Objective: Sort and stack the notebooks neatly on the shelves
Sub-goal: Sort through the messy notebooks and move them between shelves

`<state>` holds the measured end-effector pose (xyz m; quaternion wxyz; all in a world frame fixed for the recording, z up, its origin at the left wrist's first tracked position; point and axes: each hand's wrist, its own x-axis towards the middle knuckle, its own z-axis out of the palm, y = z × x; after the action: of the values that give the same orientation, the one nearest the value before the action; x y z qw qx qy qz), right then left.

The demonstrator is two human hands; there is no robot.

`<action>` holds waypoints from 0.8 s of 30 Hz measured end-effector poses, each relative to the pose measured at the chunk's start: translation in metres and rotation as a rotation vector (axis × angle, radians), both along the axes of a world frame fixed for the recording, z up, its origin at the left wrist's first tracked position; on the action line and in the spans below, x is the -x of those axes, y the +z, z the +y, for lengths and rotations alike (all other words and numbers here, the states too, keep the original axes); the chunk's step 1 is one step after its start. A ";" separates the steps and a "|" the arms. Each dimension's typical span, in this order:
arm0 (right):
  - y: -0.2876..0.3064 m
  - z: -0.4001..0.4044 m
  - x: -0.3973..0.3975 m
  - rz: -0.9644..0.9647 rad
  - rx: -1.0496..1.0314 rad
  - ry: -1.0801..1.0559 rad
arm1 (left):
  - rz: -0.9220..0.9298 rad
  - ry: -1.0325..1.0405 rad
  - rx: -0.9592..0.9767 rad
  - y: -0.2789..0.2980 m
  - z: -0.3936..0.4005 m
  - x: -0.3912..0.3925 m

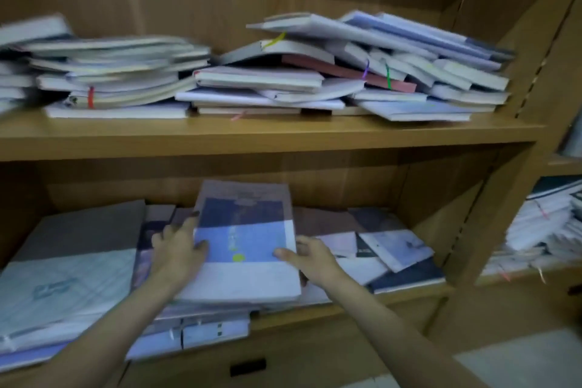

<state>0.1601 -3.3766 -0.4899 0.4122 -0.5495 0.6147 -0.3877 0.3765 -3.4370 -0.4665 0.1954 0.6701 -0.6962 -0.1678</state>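
A blue and white notebook [248, 236] lies on top of a pile on the lower shelf [362, 309]. My left hand [179, 249] grips its left edge, thumb on the cover and index finger stretched along the side. My right hand [310, 257] holds its right edge, thumb on the cover, fingers beneath. Under it lie several more notebooks [201, 331] that overhang the shelf front. A large pale blue and grey notebook [69, 268] lies to the left. Loose notebooks [396, 249] lie askew to the right.
The upper shelf [252, 138] carries untidy heaps of notebooks: one on the left [116, 79], one slumped on the right [362, 66]. A wooden divider [516, 148] closes the right side; beyond it lie more stacked papers [541, 230].
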 end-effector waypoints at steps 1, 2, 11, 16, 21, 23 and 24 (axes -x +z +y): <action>-0.007 -0.011 -0.004 -0.034 -0.059 0.001 | -0.140 0.017 -0.076 -0.003 -0.008 -0.002; -0.015 -0.019 -0.006 -0.033 -0.114 -0.002 | -0.210 -0.031 -0.165 -0.008 -0.014 0.000; -0.046 -0.055 0.091 0.761 -0.175 -0.366 | -0.463 -0.323 -0.398 -0.031 -0.015 0.054; -0.065 -0.067 0.082 0.970 -0.305 -0.189 | -0.473 -0.324 -0.409 -0.031 -0.016 0.054; -0.063 -0.058 0.066 1.207 -0.186 -0.300 | -0.469 -0.324 -0.414 -0.028 -0.015 0.056; -0.054 -0.055 0.064 1.236 -0.202 -0.237 | -0.480 -0.328 -0.427 -0.023 -0.016 0.056; -0.045 -0.054 0.064 1.257 -0.206 -0.209 | -0.481 -0.332 -0.434 -0.020 -0.016 0.055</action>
<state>0.0963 -3.4305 -0.5351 -0.0158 -0.5667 0.8232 0.0309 0.3216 -3.4535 -0.4869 -0.1506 0.5941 -0.7696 -0.1788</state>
